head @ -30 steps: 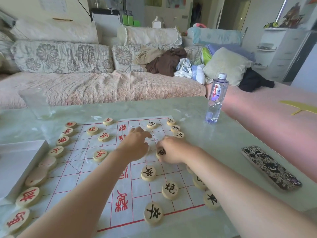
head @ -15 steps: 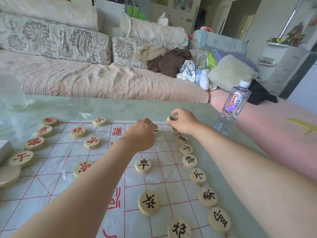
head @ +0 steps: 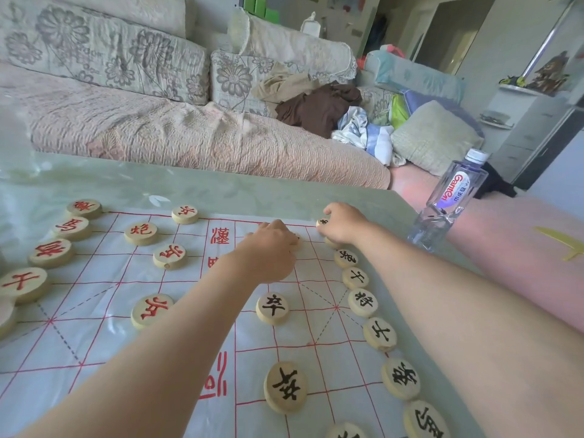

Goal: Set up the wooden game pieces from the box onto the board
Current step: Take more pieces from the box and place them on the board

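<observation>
Along the left edge of the board, a white sheet ruled with red lines lying flat on the glossy green counter, a column of red-lettered pieces runs toward the far corner. Further red-lettered discs sit inside the grid, one near the far edge and another nearer the viewer. The left hand reaches across the middle of the board with its fingers curled downward near the far edge; its knuckles hide whatever lies beneath, so whether it grips a piece cannot be told. Just nearer than that hand, a black-lettered piece lies on the grid, and another lies closer still. The right hand is at the far right corner of the board, thumb and fingers pinching a wooden piece whose black marking barely shows. From there a column of black-lettered pieces runs down the right edge toward the viewer, each close to the next. Past the right edge of the board, a clear water bottle stands upright on the counter. Behind the counter, a sofa with floral cushions holds a heap of clothes.
</observation>
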Tool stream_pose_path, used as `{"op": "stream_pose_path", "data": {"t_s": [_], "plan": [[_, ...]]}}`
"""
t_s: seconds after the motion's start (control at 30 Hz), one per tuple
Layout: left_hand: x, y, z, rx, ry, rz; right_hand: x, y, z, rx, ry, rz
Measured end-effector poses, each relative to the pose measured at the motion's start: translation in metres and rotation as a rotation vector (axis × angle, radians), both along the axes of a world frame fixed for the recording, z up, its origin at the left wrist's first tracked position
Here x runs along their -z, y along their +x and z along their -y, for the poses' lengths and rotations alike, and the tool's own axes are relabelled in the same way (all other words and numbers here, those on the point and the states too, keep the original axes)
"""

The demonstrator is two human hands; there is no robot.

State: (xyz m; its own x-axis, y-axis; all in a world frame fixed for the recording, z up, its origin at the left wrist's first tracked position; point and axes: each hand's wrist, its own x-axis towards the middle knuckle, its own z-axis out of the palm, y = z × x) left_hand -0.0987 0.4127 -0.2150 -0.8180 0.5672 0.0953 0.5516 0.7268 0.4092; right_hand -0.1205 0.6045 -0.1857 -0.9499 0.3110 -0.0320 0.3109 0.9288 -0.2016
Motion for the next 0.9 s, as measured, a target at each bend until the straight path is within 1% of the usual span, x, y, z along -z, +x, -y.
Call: {"op": "stream_pose_path", "data": {"t_s": [0.1, 0.2, 0.27, 0.37, 0.57, 0.73, 0.9], "plan": [[0.001, 0.002, 0.005, -0.007, 0.048, -0.040, -0.005, 0.005, 0.007, -0.012, 0.040, -0.019], [-0.006, 0.002, 0.021, -0.045, 0.062, -0.071, -0.016, 0.009, 0.030, -0.089, -0.007, -0.080], [-0.015, 0.002, 0.037, -0.109, 0.065, -0.098, -0.024, 0.013, 0.055, -0.162, -0.060, -0.105], [-0.032, 0.000, 0.072, -0.251, 0.010, -0.175, -0.036, 0.018, 0.104, -0.270, -0.150, -0.126], [-0.056, 0.008, 0.174, -0.455, -0.056, -0.162, -0.057, 0.021, 0.218, -0.490, -0.266, -0.131], [-0.065, 0.024, 0.269, -0.603, -0.094, -0.145, -0.058, 0.025, 0.320, -0.645, -0.279, -0.124], [-0.055, 0.042, 0.353, -0.736, -0.136, -0.101, -0.048, 0.032, 0.408, -0.751, -0.287, -0.053]]}}
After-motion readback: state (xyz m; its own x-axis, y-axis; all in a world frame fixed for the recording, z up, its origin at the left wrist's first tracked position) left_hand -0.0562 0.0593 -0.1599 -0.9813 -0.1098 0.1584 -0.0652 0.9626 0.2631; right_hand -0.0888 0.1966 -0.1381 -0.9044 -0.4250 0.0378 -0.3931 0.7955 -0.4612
